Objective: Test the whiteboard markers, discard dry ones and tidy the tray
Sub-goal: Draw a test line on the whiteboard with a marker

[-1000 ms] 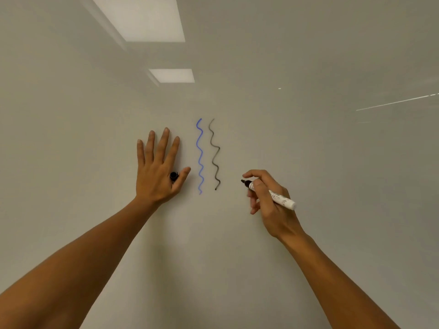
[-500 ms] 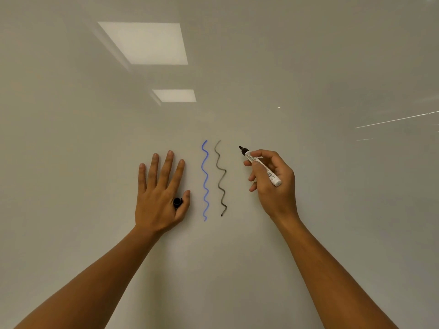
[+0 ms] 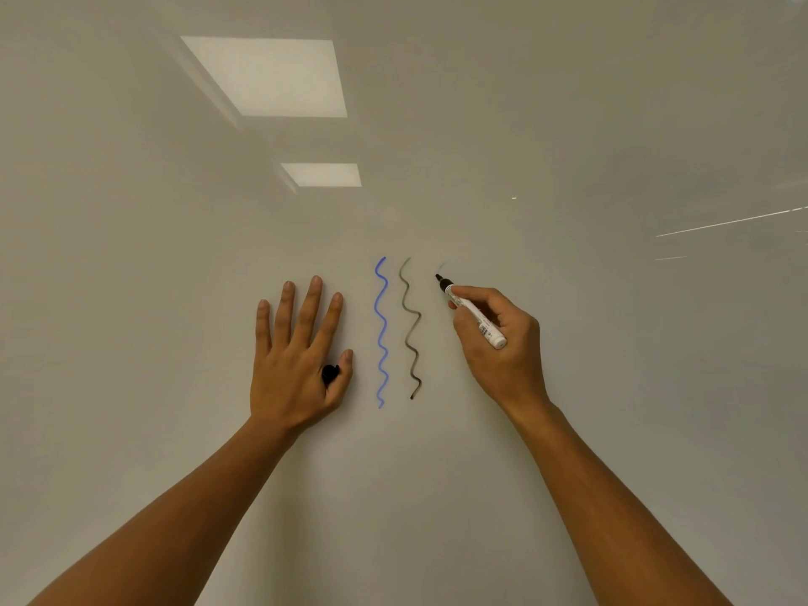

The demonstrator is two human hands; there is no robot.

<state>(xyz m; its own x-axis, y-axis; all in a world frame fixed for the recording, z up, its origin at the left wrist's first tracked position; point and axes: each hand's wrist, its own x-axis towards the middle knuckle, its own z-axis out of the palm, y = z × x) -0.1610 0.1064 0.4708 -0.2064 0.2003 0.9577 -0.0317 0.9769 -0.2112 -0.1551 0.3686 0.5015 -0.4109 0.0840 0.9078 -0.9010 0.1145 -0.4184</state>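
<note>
- While the right hand (image 3: 503, 343) curls its fingers and thumb around a white-barrelled whiteboard marker with a black tip (image 3: 474, 314), the tip points up and to the left, at or just off the glossy white whiteboard surface (image 3: 612, 387); contact itself cannot be told
- Just above that tip lies a very faint, short grey stroke (image 3: 441, 268), far paler than the other lines
- To the left of the marker runs a wavy dark grey line (image 3: 411, 330), drawn from top to bottom, and just beside it on the left a wavy blue line (image 3: 381, 332) of about the same length
- The left hand (image 3: 297, 356) lies flat against the board, left of the blue line, fingers straight and slightly spread
- Between its thumb and the side of the palm sits a small black marker cap (image 3: 330, 373), pinched there by the thumb
- Both bare forearms reach up from the lower corners of the view
- Two pale rectangular reflections of ceiling lights (image 3: 266, 76) show on the upper left of the board
</note>
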